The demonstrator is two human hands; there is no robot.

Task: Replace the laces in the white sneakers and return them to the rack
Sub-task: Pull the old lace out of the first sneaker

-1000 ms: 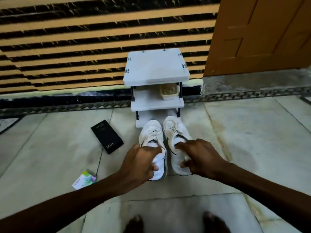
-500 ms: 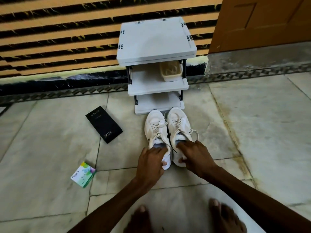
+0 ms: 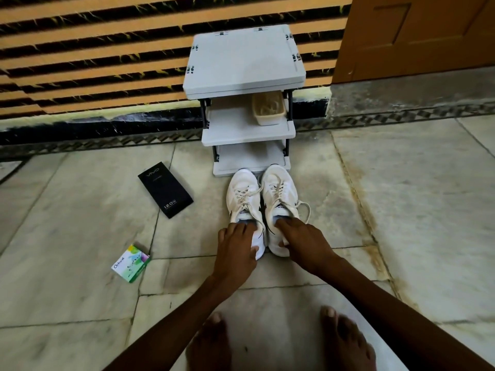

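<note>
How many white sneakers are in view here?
2. Both stand side by side on the floor before the rack: left sneaker gripped by the left hand, right sneaker by the right hand.

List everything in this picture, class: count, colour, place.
three-shelf plastic rack: one, white, against striped wall
white lace-up sneakers: two, white, marble floor, toes toward rack
plastic basket: one, beige, middle shelf, right side
flat cardboard box: one, black, floor left of sneakers
small carton: one, green and white, floor, nearer the person
wooden door: one, brown, upper right
bare feet: two, bottom edge
left hand: one, grips left sneaker's heel
right hand: one, grips right sneaker's heel
</note>
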